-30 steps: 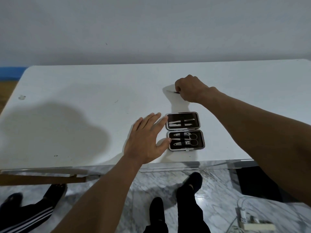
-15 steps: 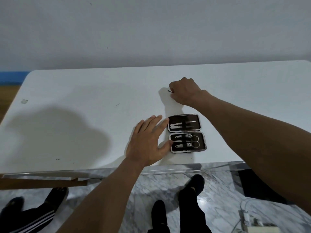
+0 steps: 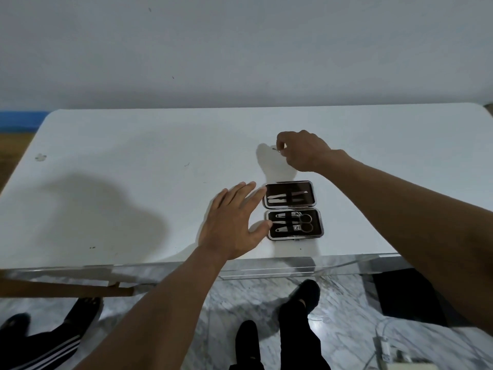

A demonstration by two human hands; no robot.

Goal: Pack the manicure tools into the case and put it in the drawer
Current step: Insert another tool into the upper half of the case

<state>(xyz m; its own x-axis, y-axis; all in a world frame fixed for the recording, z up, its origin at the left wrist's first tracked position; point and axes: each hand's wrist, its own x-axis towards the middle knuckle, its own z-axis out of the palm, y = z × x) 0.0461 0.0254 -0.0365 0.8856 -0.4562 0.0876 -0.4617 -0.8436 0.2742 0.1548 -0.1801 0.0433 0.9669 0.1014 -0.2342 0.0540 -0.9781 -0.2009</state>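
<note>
A small black manicure case (image 3: 293, 210) lies open flat near the front edge of the white table (image 3: 133, 169), with several metal tools strapped in both halves. My left hand (image 3: 234, 222) rests flat and open on the table, its fingertips touching the case's left side. Beyond the case, my right hand (image 3: 301, 150) is curled over a thin metal tool (image 3: 276, 149), pinching it at the tabletop; only the tool's tip shows past the fingers.
A clear acrylic drawer or shelf (image 3: 306, 268) juts out under the table's front edge. Another person's legs in striped trousers (image 3: 48, 340) are at the lower left. My feet (image 3: 280, 329) stand on a marble floor, and cables (image 3: 384, 345) lie at the lower right.
My right hand has shifted slightly left and lifted a little, its fingers closing on the thin tool. My left hand and the case have stayed where they were.
</note>
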